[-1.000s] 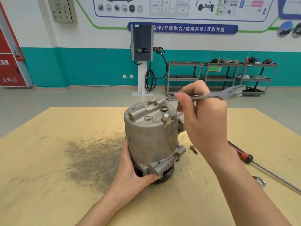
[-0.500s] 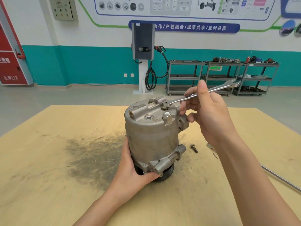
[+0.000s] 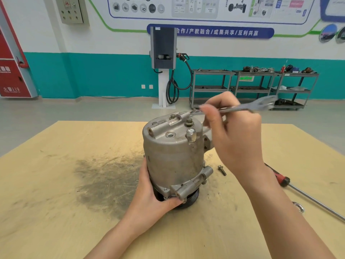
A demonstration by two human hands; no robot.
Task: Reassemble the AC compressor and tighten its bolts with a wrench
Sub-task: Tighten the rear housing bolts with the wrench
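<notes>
On the worktop (image 3: 56,184) the compressor (image 3: 173,157) is stood upright, its base gripped by the left hand (image 3: 149,199). The wrench (image 3: 240,108) is pinched by the right hand (image 3: 233,139), long axis roughly level, head left of the hand at a top bolt (image 3: 189,122); engagement cannot be told.

Left hand (image 3: 149,200) steadies the compressor (image 3: 173,157) — right hand (image 3: 233,139) holds the wrench (image 3: 242,108) at its top.
</notes>
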